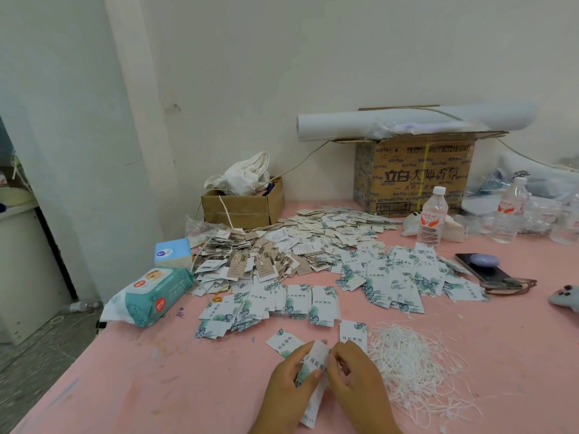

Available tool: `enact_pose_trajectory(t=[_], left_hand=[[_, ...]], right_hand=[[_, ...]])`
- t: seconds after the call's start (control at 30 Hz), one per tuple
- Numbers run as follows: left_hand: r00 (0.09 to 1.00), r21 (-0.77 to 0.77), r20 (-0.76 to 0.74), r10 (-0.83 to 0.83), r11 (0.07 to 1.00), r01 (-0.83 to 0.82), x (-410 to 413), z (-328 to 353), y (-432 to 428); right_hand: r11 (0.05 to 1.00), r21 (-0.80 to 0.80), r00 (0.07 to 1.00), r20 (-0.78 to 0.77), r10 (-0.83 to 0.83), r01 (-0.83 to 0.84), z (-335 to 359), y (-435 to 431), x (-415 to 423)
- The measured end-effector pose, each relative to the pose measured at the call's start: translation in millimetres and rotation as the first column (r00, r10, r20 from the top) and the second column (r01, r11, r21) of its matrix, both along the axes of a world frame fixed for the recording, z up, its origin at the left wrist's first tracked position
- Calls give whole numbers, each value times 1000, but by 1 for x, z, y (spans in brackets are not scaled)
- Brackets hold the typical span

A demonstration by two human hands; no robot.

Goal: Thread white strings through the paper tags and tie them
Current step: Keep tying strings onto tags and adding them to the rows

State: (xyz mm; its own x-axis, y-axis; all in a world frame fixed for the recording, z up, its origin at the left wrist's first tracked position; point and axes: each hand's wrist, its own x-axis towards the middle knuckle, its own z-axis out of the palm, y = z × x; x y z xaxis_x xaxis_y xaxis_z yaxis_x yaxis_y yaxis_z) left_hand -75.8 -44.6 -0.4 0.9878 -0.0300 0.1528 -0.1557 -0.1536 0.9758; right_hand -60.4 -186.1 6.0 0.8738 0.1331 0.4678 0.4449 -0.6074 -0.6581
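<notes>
Paper tags (pixel 317 360) blurred | left hand (pixel 289 382) grips them | right hand (pixel 355 375) pinches them | both cropped below

The pink tabletop (pixel 125 371) carries a teal wet-wipes pack (pixel 153 296), a pale blue tissue box (pixel 172 253), a small brown cardboard box (pixel 241 211) and a large printed carton (pixel 413 177).

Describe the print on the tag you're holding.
White tag with green leaf print and dark lettering; clearest in the head view.

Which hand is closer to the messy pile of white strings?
Right. The right hand is just beside the white strings, at their left edge; the left hand is farther off, past the paper tag.
</notes>
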Motion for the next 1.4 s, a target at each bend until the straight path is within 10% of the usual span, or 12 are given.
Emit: enact_pose_trajectory(t=[1.4], left_hand=[[998, 80, -37, -51, 995, 54, 2, -1, 0]], right_hand=[[969, -235, 996, -25, -87, 79, -3, 1, 0]])
